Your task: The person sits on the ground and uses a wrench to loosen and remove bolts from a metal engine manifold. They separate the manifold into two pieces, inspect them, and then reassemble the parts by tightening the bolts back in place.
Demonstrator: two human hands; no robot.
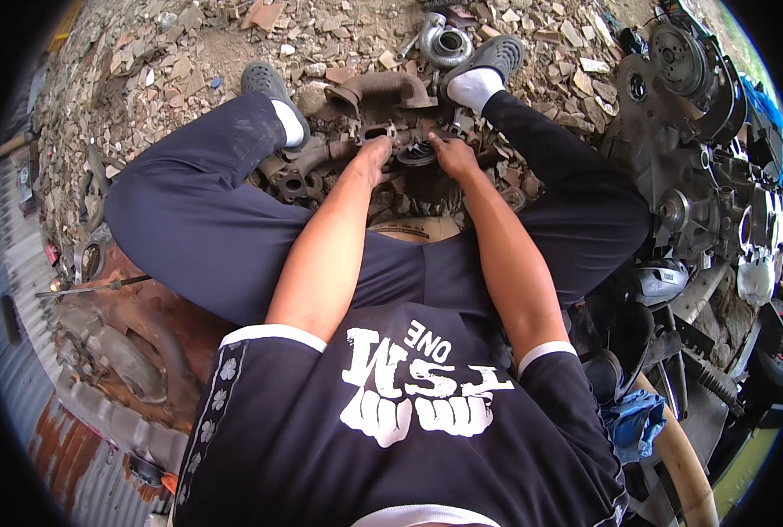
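Both my hands are between my spread legs, at a cluster of rusty engine parts. My left hand (373,161) is closed on a rusty flanged metal housing (377,132) with an opening in its top. My right hand (454,155) grips the right side of a dark round metal part (417,155), which looks like a turbocharger piece; its fingers are partly hidden. Just beyond lies a rusty curved exhaust manifold (383,90). Another rusty pipe piece with a flange (295,184) rests left of my left hand.
A silvery snail-shaped turbocharger housing (445,42) lies on the broken stones near my right shoe (495,60). Metal engine parts (673,189) are piled at the right. On the left are a large rusty casting (137,342) and corrugated metal sheet (27,299). Cardboard (418,230) lies between my legs.
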